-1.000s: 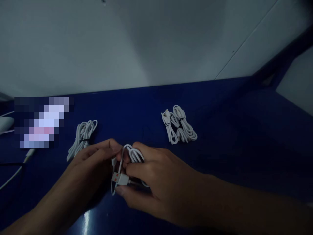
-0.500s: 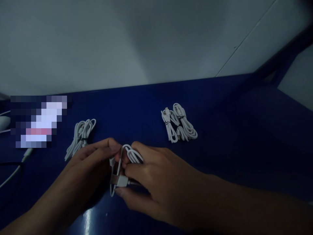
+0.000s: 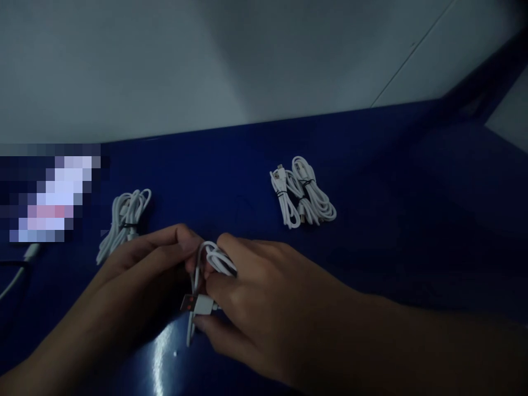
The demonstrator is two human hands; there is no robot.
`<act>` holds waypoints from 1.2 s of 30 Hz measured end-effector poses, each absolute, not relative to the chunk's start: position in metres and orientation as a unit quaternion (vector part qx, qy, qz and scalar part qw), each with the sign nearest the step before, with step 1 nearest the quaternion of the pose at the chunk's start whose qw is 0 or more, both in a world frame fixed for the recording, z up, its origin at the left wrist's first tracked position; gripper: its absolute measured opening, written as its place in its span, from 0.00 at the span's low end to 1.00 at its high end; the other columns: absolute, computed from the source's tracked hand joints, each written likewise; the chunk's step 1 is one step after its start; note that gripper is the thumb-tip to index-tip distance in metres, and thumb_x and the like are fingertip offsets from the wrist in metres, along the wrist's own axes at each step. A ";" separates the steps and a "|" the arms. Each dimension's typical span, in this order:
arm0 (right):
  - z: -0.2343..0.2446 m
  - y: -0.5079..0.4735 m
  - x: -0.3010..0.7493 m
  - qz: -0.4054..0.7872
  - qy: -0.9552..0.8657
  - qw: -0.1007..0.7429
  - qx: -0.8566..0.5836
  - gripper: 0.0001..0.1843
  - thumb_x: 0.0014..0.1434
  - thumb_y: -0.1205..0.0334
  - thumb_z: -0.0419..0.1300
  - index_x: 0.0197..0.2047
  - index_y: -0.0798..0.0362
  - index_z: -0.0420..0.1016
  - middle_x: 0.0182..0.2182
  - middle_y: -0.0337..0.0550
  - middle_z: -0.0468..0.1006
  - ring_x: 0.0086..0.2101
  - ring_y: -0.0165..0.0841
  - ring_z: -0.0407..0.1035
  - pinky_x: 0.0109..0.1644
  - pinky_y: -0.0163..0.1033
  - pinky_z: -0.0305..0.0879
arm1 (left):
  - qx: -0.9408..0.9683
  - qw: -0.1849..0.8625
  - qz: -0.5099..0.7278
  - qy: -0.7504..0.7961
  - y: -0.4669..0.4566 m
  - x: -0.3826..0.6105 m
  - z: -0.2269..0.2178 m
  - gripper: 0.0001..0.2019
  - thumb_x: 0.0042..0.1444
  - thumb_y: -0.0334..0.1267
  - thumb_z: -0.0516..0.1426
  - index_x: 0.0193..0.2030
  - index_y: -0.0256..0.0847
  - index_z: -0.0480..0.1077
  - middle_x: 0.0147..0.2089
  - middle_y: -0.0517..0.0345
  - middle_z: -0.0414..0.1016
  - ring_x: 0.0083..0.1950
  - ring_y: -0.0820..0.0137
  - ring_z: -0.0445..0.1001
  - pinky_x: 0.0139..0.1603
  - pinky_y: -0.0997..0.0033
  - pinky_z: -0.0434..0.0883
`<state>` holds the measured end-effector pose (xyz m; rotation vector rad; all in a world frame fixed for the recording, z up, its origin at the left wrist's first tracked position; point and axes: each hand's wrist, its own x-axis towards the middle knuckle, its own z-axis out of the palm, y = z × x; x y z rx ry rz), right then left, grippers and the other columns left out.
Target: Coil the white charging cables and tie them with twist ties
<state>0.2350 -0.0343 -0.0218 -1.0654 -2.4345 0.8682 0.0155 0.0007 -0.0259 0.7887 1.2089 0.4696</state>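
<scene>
Both my hands meet over a looped white USB cable (image 3: 214, 263) just above the blue table (image 3: 231, 170). My left hand (image 3: 144, 269) pinches the loops at their left side with fingertips closed. My right hand (image 3: 256, 297) wraps the loops from the right, thumb pressing on the strands. The cable's flat plug (image 3: 197, 303) with a red inside sticks out below my right thumb, and a short length of cord hangs down under it.
A bundled white cable (image 3: 121, 220) lies to the left of my hands. Two tied white cable bundles (image 3: 303, 192) lie further back on the right. A blurred patch and another white cord (image 3: 16, 269) sit at the left edge. A pale wall rises behind the table.
My hands have stayed together on the cable and shifted slightly down and left. The plug has turned and dropped a little. The view has tilted, so the other bundles appear higher.
</scene>
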 end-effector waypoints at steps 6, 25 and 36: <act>-0.025 -0.035 0.234 0.284 -0.869 0.158 -0.374 0.11 0.75 0.61 0.67 0.52 0.60 0.87 0.36 0.47 0.79 0.32 0.35 0.68 0.34 0.42 0.64 | 0.364 0.711 0.219 0.561 -0.002 0.018 -0.028 0.14 0.62 0.49 0.74 0.31 0.46 0.81 0.30 0.63 0.78 0.31 0.70 0.76 0.33 0.78 0.79; -0.018 -0.032 0.237 0.344 -0.853 0.133 -0.369 0.17 0.80 0.57 0.61 0.59 0.59 0.85 0.44 0.49 0.82 0.38 0.37 0.73 0.41 0.45 0.68 | 0.386 0.728 0.217 0.523 -0.002 0.021 -0.023 0.12 0.65 0.48 0.71 0.33 0.46 0.82 0.31 0.62 0.77 0.31 0.72 0.74 0.33 0.79 0.76; -0.016 -0.032 0.237 0.357 -0.846 0.127 -0.375 0.15 0.79 0.57 0.62 0.55 0.57 0.87 0.41 0.46 0.78 0.34 0.34 0.70 0.38 0.42 0.65 | 0.392 0.719 0.217 0.532 -0.002 0.020 -0.021 0.14 0.63 0.50 0.72 0.31 0.46 0.81 0.30 0.62 0.75 0.30 0.70 0.72 0.31 0.77 0.74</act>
